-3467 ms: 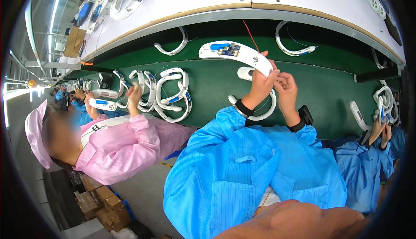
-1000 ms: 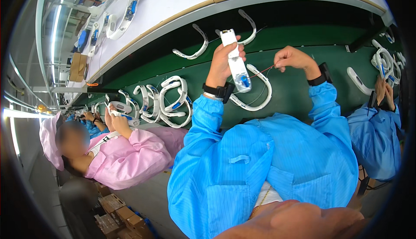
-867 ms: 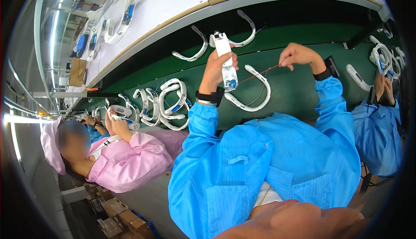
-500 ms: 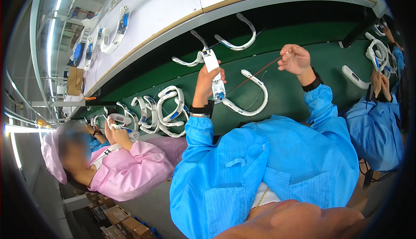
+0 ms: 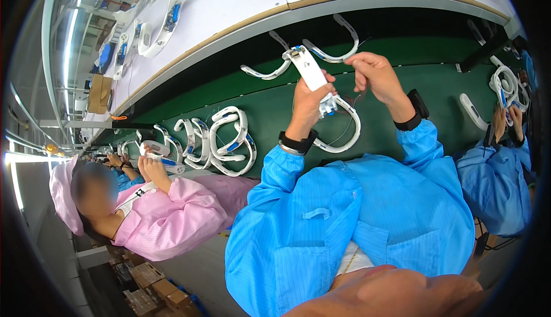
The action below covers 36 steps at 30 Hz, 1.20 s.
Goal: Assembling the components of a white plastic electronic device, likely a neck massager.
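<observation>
My left hand [image 5: 307, 100] is closed around a long white plastic housing [image 5: 310, 71], tilted with its far end up and left. A small blue part [image 5: 327, 110] shows at the housing's near end. To its right, my right hand [image 5: 377, 78] is raised with curled fingers. A thin reddish wire runs faintly between its fingers and the housing; the exact grip is partly hidden. Beneath both hands, a curved white band [image 5: 354, 138] lies on the green work surface [image 5: 413, 87]. Two more curved white bands, one left [image 5: 270, 76] and one right [image 5: 332, 58], lie beyond the housing.
A white shelf [image 5: 229, 15] with a wooden edge runs across the back. Several white looped bands [image 5: 229, 139] stand to the left, beside a co-worker in pink [image 5: 172, 219]. At right are a white curved piece [image 5: 472, 111] and another co-worker in blue [image 5: 493, 179].
My left hand and the housing have moved right and slightly back. My right hand has come closer to the housing and turned, and the red wire, stretched taut before, is now slack.
</observation>
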Each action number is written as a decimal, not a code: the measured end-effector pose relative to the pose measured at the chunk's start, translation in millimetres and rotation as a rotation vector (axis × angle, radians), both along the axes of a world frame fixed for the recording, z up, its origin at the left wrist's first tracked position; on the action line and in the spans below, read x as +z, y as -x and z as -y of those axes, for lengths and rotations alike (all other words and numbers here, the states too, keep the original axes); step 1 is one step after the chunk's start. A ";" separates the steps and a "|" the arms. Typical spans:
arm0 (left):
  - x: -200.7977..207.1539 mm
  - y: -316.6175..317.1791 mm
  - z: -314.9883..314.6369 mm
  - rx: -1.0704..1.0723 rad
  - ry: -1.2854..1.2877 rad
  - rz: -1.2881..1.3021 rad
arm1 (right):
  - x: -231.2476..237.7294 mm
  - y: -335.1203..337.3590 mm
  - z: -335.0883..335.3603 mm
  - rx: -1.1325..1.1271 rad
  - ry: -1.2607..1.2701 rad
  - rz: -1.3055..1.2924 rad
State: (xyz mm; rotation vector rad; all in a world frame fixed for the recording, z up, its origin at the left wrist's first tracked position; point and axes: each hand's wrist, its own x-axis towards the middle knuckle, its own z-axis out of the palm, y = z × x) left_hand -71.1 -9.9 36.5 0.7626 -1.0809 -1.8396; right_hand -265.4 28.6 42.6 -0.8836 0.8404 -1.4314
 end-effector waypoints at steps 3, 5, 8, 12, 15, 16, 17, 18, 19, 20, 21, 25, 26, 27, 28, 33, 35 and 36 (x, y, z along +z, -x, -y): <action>0.8 12.3 -4.1 0.031 -0.009 -0.043 | 11.2 -14.8 -0.4 0.073 -0.018 -0.105; 1.9 15.4 -6.7 0.016 -0.018 -0.126 | 14.3 -20.7 -1.8 0.134 -0.096 -0.116; 0.2 14.9 -7.2 0.018 -0.025 -0.120 | 8.1 -25.8 -4.4 0.138 -0.113 -0.020; -5.4 13.6 -7.5 0.095 -0.049 -0.092 | -6.9 -39.0 -11.8 0.089 -0.167 0.199; -3.2 6.4 -3.2 0.160 -0.004 -0.012 | -20.3 -24.3 -22.2 0.160 -0.270 0.040; -6.5 3.0 -0.8 0.181 0.014 0.013 | -18.3 -21.5 -27.3 0.166 -0.285 0.024; -6.7 2.8 -1.2 0.182 0.012 0.015 | -14.1 -20.8 -31.1 0.167 -0.288 0.025; -6.6 3.2 -1.5 0.188 0.034 0.045 | -10.4 -20.2 -34.3 0.203 -0.290 0.043; -6.9 3.1 -1.8 0.195 0.055 0.075 | -9.3 -20.5 -36.5 0.238 -0.293 0.060; -7.0 4.1 -0.6 0.193 0.054 0.075 | -13.0 -20.7 -34.8 0.236 -0.294 0.062; -7.0 5.1 0.5 0.215 0.046 0.059 | -19.6 -21.1 -30.9 0.297 -0.286 0.079; -6.9 3.9 6.0 0.252 0.029 0.029 | -12.0 -26.6 -31.4 0.120 -0.174 0.427; -6.6 1.0 8.2 0.255 0.030 0.027 | -9.4 -20.2 -32.2 0.065 -0.127 0.548; -6.2 -3.5 9.4 0.234 -0.053 -0.118 | -14.2 -10.5 -32.0 0.063 0.012 0.636; -5.7 -6.9 10.2 0.211 -0.136 -0.264 | -14.0 2.0 -32.8 0.079 0.036 0.635; -10.8 -7.7 13.0 0.193 -0.288 -0.469 | -3.3 -28.8 -41.3 -0.226 0.083 -0.354; -13.6 -6.2 13.6 0.200 -0.289 -0.520 | -6.4 -47.3 -49.3 -0.180 0.064 -0.451; -13.6 -6.2 13.9 0.200 -0.289 -0.519 | -11.5 -54.6 -50.2 -0.200 0.074 -0.488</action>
